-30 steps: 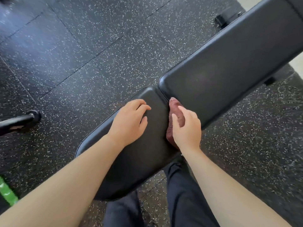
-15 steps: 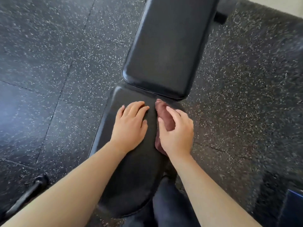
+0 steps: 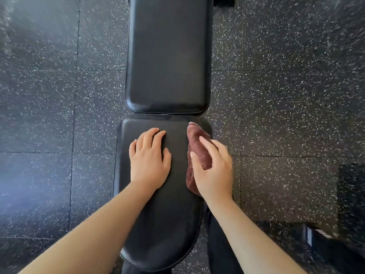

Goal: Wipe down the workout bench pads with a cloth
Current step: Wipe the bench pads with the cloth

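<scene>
The black workout bench runs straight away from me. Its seat pad (image 3: 158, 224) is nearest and the long back pad (image 3: 167, 56) lies beyond a narrow gap. My left hand (image 3: 149, 161) rests flat on the seat pad's upper left part, fingers spread, holding nothing. My right hand (image 3: 214, 171) presses a dark red cloth (image 3: 197, 147) against the seat pad's right edge, with fingers wrapped over the cloth. Part of the cloth is hidden under that hand.
Black rubber floor tiles with white speckles (image 3: 59, 95) surround the bench on both sides. My dark trouser leg (image 3: 221, 250) shows below the seat pad's right side. A dark shoe with a white stripe (image 3: 314, 238) sits at the lower right.
The view has swung so the bench now points straight ahead instead of diagonally to the upper right. Both hands stay on the seat pad, the right one still on the cloth at the right edge.
</scene>
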{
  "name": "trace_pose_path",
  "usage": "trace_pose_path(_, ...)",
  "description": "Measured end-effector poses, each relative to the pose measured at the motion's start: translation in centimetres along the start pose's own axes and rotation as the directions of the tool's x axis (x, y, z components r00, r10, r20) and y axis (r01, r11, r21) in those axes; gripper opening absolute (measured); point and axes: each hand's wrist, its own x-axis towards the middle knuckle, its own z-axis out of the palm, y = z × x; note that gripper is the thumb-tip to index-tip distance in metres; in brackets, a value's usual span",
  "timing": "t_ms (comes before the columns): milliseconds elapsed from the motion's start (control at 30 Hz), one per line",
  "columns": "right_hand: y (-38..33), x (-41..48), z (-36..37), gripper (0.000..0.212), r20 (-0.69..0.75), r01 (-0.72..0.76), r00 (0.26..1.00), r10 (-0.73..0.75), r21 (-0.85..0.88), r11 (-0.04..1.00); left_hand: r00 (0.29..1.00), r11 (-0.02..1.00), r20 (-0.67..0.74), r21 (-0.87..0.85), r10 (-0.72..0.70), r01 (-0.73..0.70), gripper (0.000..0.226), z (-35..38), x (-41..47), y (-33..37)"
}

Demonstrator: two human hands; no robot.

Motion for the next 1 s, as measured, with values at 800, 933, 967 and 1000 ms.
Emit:
trace_pose_path(800, -2.4, -14.4, 0.4, 0.039, -0.233, -0.243, 0.942, 0.242, 0.026, 0.97, 0.925, 0.933, 0.14, -0.126, 0.352, -0.336, 0.04, -1.7, -1.6, -2.3)
trace_pose_path(933, -4.3, -19.2, 2.2, 0.039, -0.393, -0.281, 0.878, 0.273, 0.038, 0.959, 0.892, 0.904, 0.155, -0.129, 0.425, -0.408, 0.047, -2.7, -5.3, -3.5)
trace_pose_path(967, -4.3, -19.3, 2.3, 0.038, -0.413, -0.286, 0.865, 0.284, 0.06, 0.956, 0.885, 0.897, 0.154, -0.127, 0.44, -0.424, 0.047, -2.8, -6.0, -3.8)
trace_pose_path(1000, -4.1, -18.8, 2.2, 0.037, -0.421, -0.296, 0.854, 0.305, 0.087, 0.951, 0.878, 0.89, 0.153, -0.124, 0.454, -0.439, 0.048, -2.8, -6.5, -4.1)
